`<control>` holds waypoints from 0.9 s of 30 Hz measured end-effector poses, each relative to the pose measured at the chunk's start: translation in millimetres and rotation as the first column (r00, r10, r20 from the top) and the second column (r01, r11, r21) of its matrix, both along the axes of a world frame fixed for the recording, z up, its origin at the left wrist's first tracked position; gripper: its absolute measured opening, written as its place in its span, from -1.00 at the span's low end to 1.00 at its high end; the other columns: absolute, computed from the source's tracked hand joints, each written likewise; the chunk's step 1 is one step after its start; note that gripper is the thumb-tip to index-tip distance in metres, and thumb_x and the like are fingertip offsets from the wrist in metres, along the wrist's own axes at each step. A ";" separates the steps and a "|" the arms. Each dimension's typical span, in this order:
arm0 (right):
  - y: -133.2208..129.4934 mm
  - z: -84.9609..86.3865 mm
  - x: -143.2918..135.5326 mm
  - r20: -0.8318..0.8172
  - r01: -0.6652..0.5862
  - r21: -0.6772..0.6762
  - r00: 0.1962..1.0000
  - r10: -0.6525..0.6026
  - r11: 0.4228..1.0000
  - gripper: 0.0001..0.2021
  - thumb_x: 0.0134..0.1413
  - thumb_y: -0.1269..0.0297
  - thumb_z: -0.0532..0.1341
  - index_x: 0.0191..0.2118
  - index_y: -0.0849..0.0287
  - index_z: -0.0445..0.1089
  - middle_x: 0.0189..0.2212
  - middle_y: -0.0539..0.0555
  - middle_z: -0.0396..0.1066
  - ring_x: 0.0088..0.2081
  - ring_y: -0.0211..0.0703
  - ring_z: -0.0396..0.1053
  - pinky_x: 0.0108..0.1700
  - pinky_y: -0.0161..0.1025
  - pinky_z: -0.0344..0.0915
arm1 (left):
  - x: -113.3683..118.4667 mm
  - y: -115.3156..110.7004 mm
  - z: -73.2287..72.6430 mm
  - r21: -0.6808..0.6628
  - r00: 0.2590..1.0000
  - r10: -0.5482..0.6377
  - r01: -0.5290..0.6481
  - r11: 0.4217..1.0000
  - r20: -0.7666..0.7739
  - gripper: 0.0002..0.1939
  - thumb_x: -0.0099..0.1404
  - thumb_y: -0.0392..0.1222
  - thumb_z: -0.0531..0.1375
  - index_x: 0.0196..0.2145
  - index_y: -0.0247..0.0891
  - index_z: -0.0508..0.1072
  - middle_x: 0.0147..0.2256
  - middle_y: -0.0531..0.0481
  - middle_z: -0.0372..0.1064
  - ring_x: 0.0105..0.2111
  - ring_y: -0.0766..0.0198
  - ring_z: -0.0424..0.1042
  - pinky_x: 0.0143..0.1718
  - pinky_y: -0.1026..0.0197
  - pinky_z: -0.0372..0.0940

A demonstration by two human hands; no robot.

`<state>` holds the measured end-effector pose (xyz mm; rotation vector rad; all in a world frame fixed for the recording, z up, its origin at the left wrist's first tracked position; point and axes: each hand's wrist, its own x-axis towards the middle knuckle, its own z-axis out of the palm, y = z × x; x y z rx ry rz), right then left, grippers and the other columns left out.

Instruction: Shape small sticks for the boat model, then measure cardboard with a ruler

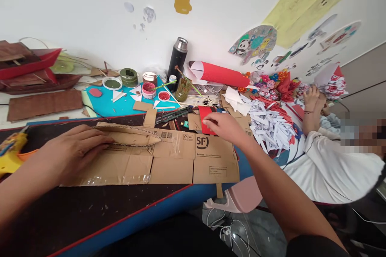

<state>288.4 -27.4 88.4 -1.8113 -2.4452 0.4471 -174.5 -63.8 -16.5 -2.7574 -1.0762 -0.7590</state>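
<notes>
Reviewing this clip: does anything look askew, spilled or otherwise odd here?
Mildly. A narrow cardboard strip pokes out below the flattened cardboard, past the front edge of the dark table, breaking its straight outline. White cables lie tangled on the floor. I see no clear spill.

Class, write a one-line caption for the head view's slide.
Left hand rests on a pointed cardboard form atop flattened cardboard; right hand is at a red strip, paint pots behind.

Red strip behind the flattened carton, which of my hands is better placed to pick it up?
Probably your right hand: its fingertips are at the red strip, though contact is unclear. Your left hand is farther away, resting on the pointed cardboard piece.
</notes>
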 end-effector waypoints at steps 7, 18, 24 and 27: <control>-19.1 -5.7 31.7 0.188 0.046 -0.132 0.982 -0.020 0.990 -0.73 0.45 0.11 0.22 0.00 0.10 0.62 -0.10 0.15 0.69 -0.12 0.06 0.59 -0.17 -0.17 0.33 | 0.3 0.7 4.8 -0.003 0.999 -0.036 0.036 0.999 0.018 -0.59 0.52 -0.07 0.01 -0.09 -0.11 0.68 -0.18 -0.05 0.66 -0.15 0.04 0.54 -0.07 0.07 0.42; -22.0 -24.3 26.7 0.226 -0.016 -0.152 0.973 0.050 0.988 -0.74 0.46 0.10 0.22 -0.11 0.12 0.60 -0.12 0.15 0.64 -0.14 0.03 0.54 -0.27 -0.20 0.21 | 2.7 -5.3 3.5 -0.124 0.996 0.086 -0.086 0.989 -0.002 -0.54 0.56 -0.01 -0.02 -0.12 -0.11 0.70 -0.20 -0.07 0.66 -0.14 0.09 0.54 -0.05 0.11 0.45; -23.0 -24.5 27.0 0.200 -0.017 -0.175 0.978 0.052 0.984 -0.77 0.41 0.10 0.28 -0.09 0.13 0.59 -0.10 0.16 0.64 -0.12 0.04 0.55 -0.22 -0.19 0.26 | 1.4 -5.1 1.6 -0.195 0.994 0.105 -0.107 0.975 -0.023 -0.56 0.54 -0.02 0.02 -0.09 -0.13 0.70 -0.17 -0.11 0.67 -0.11 0.04 0.55 -0.02 0.04 0.47; -22.9 -24.9 27.3 0.193 0.015 -0.193 0.981 0.022 0.981 -0.78 0.37 0.08 0.32 -0.07 0.11 0.59 -0.11 0.16 0.65 -0.15 0.03 0.56 -0.25 -0.19 0.26 | 0.4 -4.7 0.3 -0.209 0.993 0.115 -0.113 0.971 -0.003 -0.57 0.52 -0.01 0.02 -0.10 -0.09 0.71 -0.17 -0.11 0.67 -0.12 0.02 0.55 -0.02 0.02 0.48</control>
